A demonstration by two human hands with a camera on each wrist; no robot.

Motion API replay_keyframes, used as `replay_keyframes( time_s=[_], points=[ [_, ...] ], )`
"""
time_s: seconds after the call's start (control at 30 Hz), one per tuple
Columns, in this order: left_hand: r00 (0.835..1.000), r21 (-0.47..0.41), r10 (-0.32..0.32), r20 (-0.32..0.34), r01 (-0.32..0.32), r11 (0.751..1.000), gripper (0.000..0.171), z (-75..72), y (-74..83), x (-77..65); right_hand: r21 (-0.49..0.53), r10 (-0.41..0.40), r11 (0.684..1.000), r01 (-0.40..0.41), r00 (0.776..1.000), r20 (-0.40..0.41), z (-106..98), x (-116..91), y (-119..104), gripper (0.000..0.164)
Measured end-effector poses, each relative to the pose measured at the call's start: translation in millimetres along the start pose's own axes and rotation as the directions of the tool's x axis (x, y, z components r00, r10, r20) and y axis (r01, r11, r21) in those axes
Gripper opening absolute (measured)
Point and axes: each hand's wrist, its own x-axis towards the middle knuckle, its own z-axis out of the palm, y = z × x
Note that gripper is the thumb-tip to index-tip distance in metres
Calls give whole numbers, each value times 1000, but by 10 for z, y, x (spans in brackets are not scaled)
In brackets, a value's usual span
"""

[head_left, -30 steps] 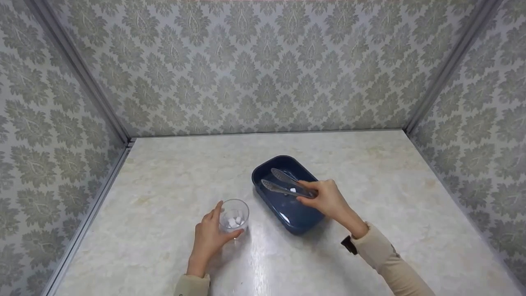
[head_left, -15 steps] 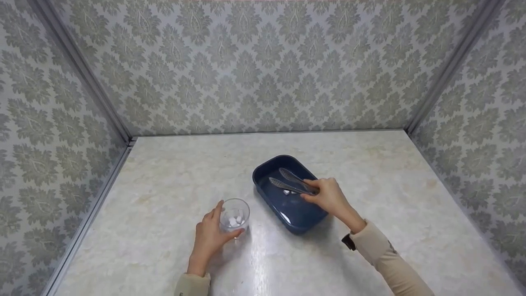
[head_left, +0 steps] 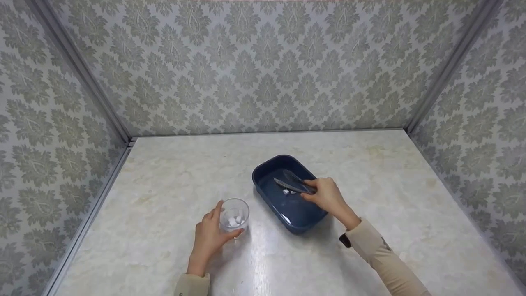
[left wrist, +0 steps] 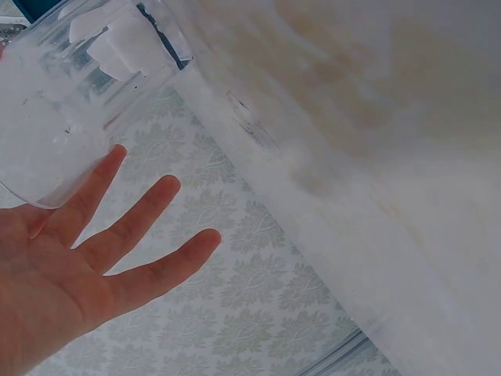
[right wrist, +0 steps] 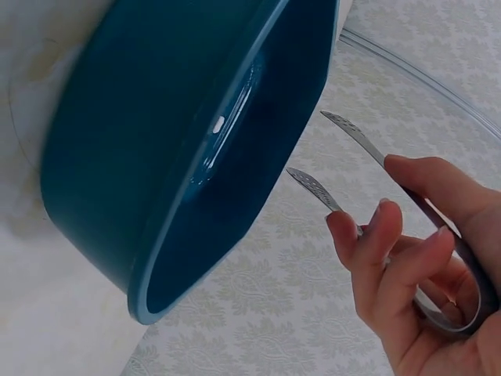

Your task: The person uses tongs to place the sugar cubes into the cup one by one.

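Note:
A clear drinking glass (head_left: 234, 216) with several small white pieces (head_left: 235, 221) inside stands on the table. My left hand (head_left: 210, 236) holds it between thumb and index finger; in the left wrist view the other fingers (left wrist: 129, 227) stretch out straight, away from its wall. Right of the glass lies a deep blue rectangular dish (head_left: 294, 216) with a few small white pieces (head_left: 286, 192) on its bottom. Over the dish, my right hand (head_left: 326, 195) grips metal tongs (right wrist: 423, 207). The perforated tips are spread apart, with nothing between them in the right wrist view.
A pale marbled table (head_left: 185, 164) carries the dish and glass. Patterned panels (head_left: 246, 65) stand behind it and on both sides, joined by grey metal rails (head_left: 78, 74). A dark tab (head_left: 345, 240) shows at the right sleeve's cuff.
The tongs have shifted right within the dish, then turned so their arms look narrower, uncovering white pieces beside them. My left hand and the glass have stayed in place.

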Motion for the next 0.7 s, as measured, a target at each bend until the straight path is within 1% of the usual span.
replay_keyframes(
  time_s=[0.37, 0.7],
  points=[
    [1000, 6, -9, -2, 9, 1000, 97, 9, 0, -1, -37, 26, 999, -25, 1000, 18, 71, 53, 13, 40],
    [1000, 6, -3, -2, 3, 1000, 97, 15, -12, 12, -91, 18, 996, -16, 1000, 23, 122, 96, 12, 36]
  ],
)
